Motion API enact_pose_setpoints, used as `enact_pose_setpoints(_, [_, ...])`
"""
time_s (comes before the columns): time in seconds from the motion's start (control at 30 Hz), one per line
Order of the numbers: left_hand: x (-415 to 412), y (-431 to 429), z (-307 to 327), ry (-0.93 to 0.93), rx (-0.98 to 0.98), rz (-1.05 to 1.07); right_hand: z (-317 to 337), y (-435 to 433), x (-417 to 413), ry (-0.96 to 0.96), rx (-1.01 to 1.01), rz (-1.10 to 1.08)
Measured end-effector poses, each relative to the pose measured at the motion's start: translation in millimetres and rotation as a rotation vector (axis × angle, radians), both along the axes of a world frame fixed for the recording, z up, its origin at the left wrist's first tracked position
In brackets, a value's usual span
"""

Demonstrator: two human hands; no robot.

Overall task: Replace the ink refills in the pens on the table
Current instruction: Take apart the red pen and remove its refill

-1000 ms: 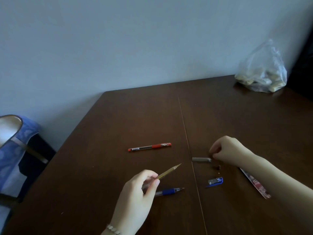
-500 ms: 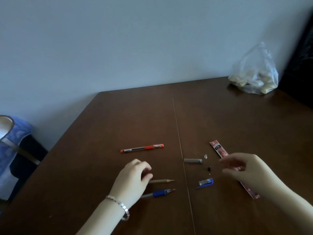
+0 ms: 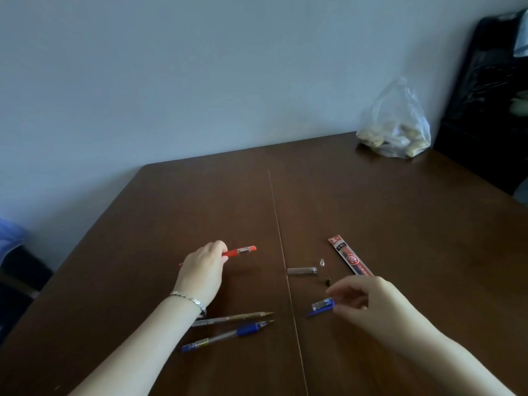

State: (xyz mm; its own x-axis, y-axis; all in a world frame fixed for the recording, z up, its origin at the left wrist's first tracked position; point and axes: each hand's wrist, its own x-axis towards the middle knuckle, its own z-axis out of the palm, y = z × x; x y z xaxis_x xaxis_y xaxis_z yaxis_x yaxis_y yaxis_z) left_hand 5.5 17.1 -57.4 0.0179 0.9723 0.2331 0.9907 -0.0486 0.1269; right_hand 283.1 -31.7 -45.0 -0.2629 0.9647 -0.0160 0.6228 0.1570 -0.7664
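My left hand (image 3: 203, 270) lies over the red pen (image 3: 241, 250) in the middle of the brown table (image 3: 371, 207), its fingers closed around the pen's barrel. Near the front lie a loose ink refill (image 3: 234, 318) and a blue pen (image 3: 228, 334) without its cap, side by side. My right hand (image 3: 368, 298) hovers with fingers apart just right of the blue cap (image 3: 323, 305), holding nothing. A clear pen cap (image 3: 302, 271), a tiny clear tip (image 3: 322, 262), a small dark piece (image 3: 328, 280) and a red refill packet (image 3: 349, 257) lie beyond it.
A clear plastic bag (image 3: 395, 130) with light lumps inside sits at the table's far right corner by the wall. A dark piece of furniture (image 3: 491, 95) stands at the right. Something blue (image 3: 10, 238) shows at the left beside the table.
My left hand put the refill down beside the blue pen, then moved forward and closed on the red pen. My right hand drew back from the clear cap toward the blue cap.
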Motion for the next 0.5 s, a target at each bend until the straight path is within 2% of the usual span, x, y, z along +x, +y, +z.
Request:
enact_pose_setpoints(0.13, [33, -50, 28, -0.163, 0.112, -0.187, 8, 3, -20, 0.098, 0.020, 0.036])
enact_pose_setpoints(0.3, [54, -99, 36, -0.175, 0.099, -0.356, 26, -6, -39, 0.329, -0.057, 0.100])
enact_pose_setpoints(0.5, [56, -107, 36, -0.161, 0.116, -0.448, 33, -18, -43, 0.228, -0.081, 0.240])
